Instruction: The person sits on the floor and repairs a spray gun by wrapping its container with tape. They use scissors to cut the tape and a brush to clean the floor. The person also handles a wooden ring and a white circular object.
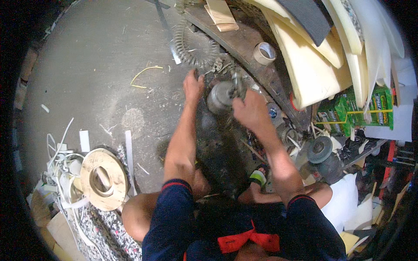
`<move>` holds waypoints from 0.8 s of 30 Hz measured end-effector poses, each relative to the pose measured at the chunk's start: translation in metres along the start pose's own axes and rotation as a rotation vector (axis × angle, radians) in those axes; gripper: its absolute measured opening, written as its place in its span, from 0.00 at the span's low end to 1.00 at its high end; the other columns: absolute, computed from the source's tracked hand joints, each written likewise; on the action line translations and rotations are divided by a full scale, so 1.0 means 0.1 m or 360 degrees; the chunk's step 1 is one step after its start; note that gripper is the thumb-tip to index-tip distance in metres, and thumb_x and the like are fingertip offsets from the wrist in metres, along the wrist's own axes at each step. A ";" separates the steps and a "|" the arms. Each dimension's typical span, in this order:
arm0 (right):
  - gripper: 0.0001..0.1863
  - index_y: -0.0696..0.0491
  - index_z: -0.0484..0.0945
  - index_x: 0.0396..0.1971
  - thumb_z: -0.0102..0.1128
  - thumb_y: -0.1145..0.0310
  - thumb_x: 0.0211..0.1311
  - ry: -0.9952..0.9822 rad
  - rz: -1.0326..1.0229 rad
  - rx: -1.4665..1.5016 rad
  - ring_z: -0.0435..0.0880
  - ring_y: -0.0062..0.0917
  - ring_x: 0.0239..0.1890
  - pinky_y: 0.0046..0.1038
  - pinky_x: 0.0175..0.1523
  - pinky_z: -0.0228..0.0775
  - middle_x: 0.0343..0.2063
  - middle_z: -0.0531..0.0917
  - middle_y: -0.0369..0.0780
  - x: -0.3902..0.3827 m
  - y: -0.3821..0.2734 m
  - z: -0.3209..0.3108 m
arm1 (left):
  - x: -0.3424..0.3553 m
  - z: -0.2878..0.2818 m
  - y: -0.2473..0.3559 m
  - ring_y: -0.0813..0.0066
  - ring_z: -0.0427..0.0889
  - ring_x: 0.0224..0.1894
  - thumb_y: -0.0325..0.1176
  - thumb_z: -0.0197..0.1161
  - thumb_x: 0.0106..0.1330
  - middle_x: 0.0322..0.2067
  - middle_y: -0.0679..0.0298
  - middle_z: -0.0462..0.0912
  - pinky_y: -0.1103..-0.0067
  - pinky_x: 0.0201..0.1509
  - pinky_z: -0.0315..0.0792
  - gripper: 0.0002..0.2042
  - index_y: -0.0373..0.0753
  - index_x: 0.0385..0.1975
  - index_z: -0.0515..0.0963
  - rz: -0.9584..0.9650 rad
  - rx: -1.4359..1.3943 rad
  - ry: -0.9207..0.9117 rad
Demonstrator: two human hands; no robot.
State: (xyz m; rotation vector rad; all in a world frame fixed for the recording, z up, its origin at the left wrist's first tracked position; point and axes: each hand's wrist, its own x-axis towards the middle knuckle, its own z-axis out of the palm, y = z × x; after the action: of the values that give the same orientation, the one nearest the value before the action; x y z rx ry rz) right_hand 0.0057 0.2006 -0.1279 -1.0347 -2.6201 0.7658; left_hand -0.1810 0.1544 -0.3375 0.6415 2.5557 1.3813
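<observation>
In front of me, low over the dark, stained floor, is a metal spray gun [237,85] with a round grey cup [221,96]. My right hand [251,109] is closed around its side; the fingers partly hide the grip. To the left of the cup, apart from it, my left hand [193,87] is closed with the fingers curled. Whatever it may hold is too small to make out. Just beyond it lies a grey coiled air hose [185,45], whose end runs toward a clump of dirty fittings [221,66].
A dark board [244,56] slants away at right, carrying a tape roll [264,53] and thin wood pieces [222,15]. Cream foam sheets [300,65] lean beyond. A wooden ring [90,174] and white strips lie left. Green packages [348,113] and a grey disc [319,150] sit right.
</observation>
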 end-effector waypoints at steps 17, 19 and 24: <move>0.24 0.69 0.78 0.26 0.59 0.57 0.48 0.0470 -0.0200 -0.0647 0.83 0.50 0.33 0.42 0.44 0.73 0.24 0.81 0.60 2.27 0.37 -0.74 | 1.02 0.49 -0.27 0.63 0.67 0.61 0.41 0.62 0.59 0.54 0.64 0.72 0.50 0.62 0.57 0.26 0.49 0.59 0.68 0.0605 0.1708 -0.0558; 0.23 0.68 0.80 0.29 0.60 0.57 0.50 0.0522 -0.0236 -0.0810 0.84 0.48 0.34 0.40 0.44 0.74 0.28 0.82 0.58 2.34 0.38 -0.79 | 0.95 0.34 -0.26 0.64 0.67 0.61 0.42 0.64 0.57 0.52 0.64 0.74 0.48 0.67 0.52 0.26 0.47 0.57 0.69 0.0636 0.1648 -0.0526; 0.19 0.72 0.78 0.31 0.55 0.65 0.53 0.0581 0.0047 -0.0544 0.83 0.52 0.38 0.44 0.46 0.75 0.32 0.81 0.63 2.33 0.28 -0.76 | 0.86 -0.23 -0.49 0.61 0.68 0.63 0.41 0.65 0.57 0.55 0.64 0.76 0.44 0.69 0.47 0.25 0.46 0.56 0.69 0.0576 0.1671 -0.0621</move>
State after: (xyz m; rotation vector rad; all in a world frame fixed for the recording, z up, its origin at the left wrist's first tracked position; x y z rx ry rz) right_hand -0.1183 0.4069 -0.0760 -1.1709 -2.4617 0.1105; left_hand -0.2795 0.1520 -0.3603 1.3809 2.7224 -0.1969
